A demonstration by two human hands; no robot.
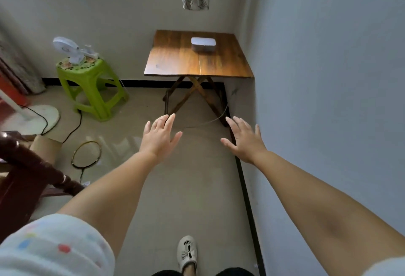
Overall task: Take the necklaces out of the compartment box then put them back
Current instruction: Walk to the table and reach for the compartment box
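A small white compartment box (203, 44) with its lid closed sits on a wooden folding table (175, 65) in the far corner of the room. No necklaces are visible. My left hand (161, 137) and my right hand (245, 139) are stretched out in front of me over the floor, palms down and fingers spread, holding nothing. Both hands are well short of the table, a step or more away from the box.
A green plastic stool (92, 82) carrying a small white fan (70, 50) stands left of the table. A badminton racket (86, 155), a black cable, a fan base (41, 117) and a dark wooden chair (26, 177) lie at the left. The wall (328, 100) runs close on my right.
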